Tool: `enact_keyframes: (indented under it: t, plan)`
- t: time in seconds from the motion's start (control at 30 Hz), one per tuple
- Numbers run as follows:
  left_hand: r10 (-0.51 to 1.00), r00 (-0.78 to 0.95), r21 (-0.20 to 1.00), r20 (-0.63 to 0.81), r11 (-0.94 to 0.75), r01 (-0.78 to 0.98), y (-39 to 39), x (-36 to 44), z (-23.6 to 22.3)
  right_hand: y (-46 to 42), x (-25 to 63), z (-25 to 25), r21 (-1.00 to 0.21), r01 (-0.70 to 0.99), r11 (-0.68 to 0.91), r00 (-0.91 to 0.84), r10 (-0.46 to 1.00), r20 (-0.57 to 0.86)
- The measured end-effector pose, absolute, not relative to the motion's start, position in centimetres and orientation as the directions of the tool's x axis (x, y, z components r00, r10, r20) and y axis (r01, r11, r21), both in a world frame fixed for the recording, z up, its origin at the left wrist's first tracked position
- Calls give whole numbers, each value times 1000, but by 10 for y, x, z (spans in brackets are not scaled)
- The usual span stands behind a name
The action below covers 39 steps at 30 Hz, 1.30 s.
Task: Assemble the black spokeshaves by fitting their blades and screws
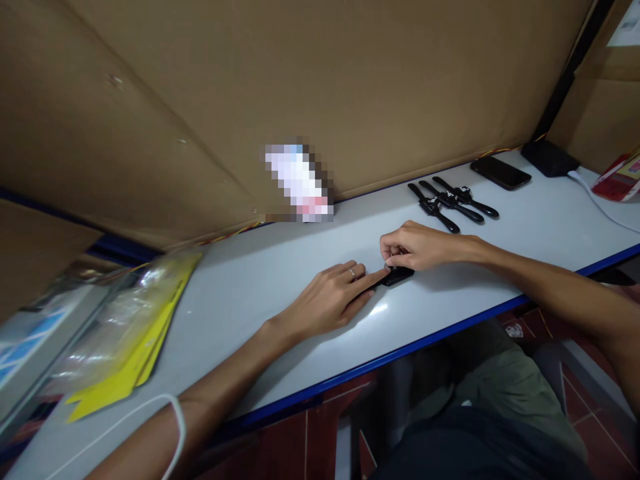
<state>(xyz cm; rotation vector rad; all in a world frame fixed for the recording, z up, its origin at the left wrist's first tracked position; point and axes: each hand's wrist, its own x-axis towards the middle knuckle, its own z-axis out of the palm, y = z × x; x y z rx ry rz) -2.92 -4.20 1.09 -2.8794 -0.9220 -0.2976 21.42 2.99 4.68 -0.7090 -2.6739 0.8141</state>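
A black spokeshave (399, 276) lies on the white tabletop, largely covered by my hands. My left hand (337, 290), with a ring on one finger, steadies it: the index finger stretches along the tool and the thumb sits at its near side. Over the middle of the tool, my right hand (413, 248) is closed in a pinch; whatever is between its fingertips is too small and hidden to name. Just beyond my right hand, several similar black spokeshaves (453, 203) lie side by side, with small white marks at their centres.
A phone with a blurred lit screen (300, 180) leans against the cardboard wall (350, 80). At the right are a dark phone (501, 173), a black box (550, 159) with a white cable, and a red package (620, 179). Yellow cards in clear plastic (145, 333) lie left.
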Motion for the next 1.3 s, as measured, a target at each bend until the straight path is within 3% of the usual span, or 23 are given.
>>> enact_keyframes:
  t: [0.43,0.6,0.77,0.97,1.1,1.3]
  plan:
    - [572,793,-25,210,-807,589,-42,-29,10,36,218,48,-636,365,680,-845,528,80]
    - [572,795,-30,203,-808,589,-42,-30,10,39,219,46,-624,329,708,-837,525,154]
    - [572,794,-19,205,-809,587,-42,-30,9,43,222,44,-509,452,733,-763,613,206]
    - [572,791,-5,217,-810,587,-42,-29,10,62,233,36,-363,688,629,-641,760,103]
    - [569,794,-14,215,-811,585,-42,-29,12,71,238,31,-296,746,596,-598,796,94]
    - [575,791,-14,208,-807,590,-42,-29,12,70,239,31,-297,742,601,-619,784,38]
